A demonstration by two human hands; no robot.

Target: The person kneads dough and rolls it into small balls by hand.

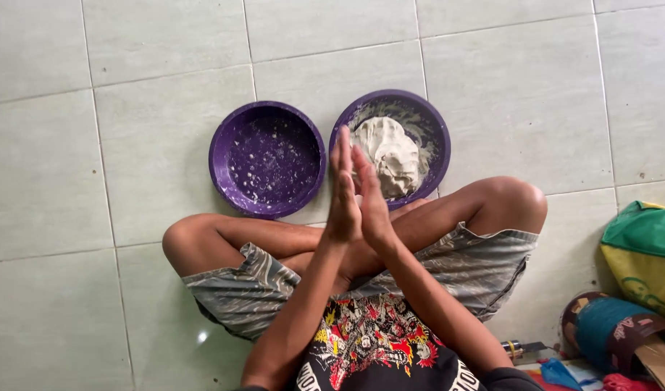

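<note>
palms pressed together, dough bowl behind

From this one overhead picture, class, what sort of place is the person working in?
Probably the floor of a home rather than a workshop. The person sits cross-legged on pale floor tiles, with two purple bowls in front, one holding dough. A bag and other household clutter lie at the right.
</note>
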